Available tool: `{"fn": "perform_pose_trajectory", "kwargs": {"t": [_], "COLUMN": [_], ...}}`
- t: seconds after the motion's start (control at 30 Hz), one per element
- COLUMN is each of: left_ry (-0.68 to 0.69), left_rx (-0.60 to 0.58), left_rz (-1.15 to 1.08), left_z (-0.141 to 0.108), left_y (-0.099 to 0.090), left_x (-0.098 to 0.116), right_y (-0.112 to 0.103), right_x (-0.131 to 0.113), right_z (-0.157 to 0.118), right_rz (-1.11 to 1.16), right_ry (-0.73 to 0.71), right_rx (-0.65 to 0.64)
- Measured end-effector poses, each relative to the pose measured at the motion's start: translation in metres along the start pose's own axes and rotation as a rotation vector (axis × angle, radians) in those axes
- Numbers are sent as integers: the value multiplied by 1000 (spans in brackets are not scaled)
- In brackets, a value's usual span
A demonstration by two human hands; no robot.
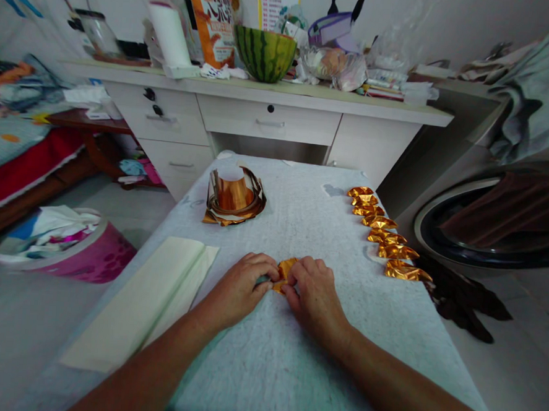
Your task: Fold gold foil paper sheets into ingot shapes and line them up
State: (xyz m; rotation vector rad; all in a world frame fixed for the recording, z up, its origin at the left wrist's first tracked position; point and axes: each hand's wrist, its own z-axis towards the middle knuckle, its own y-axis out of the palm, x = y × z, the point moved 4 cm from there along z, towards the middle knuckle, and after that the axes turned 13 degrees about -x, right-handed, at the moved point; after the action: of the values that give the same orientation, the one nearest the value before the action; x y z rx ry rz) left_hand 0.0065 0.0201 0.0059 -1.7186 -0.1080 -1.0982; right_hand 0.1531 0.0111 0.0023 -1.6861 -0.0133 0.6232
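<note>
A small piece of gold foil point(285, 274) lies at the middle of the cloth-covered table, between my two hands. My left hand point(246, 287) pinches its left side with thumb and fingers. On the other side my right hand point(316, 295) has its fingers closed on the foil's right edge. Parts of the foil are hidden under the fingertips. Several folded gold foil pieces point(379, 222) form a row along the table's right side. A curled stack of gold sheets point(235, 197) stands at the back left.
Folded cream paper point(138, 306) lies on the left of the table point(302, 213). Behind is a white desk point(266, 115) with half a watermelon rind point(264, 53) and bags. A pink bin point(90, 250) stands at the left, a washing machine point(478, 224) at the right.
</note>
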Motion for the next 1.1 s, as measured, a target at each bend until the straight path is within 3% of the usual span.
{"fn": "perform_pose_trajectory", "kwargs": {"t": [0.43, 1.1], "left_ry": [3, -19], "left_rx": [9, 20], "left_rz": [-13, 26], "left_z": [0, 0], "left_y": [0, 0], "left_x": [0, 3], "right_y": [-4, 0], "right_x": [-9, -4], "right_z": [-4, 0], "right_rz": [-79, -58], "right_ry": [-25, -8], "right_rx": [-2, 10]}}
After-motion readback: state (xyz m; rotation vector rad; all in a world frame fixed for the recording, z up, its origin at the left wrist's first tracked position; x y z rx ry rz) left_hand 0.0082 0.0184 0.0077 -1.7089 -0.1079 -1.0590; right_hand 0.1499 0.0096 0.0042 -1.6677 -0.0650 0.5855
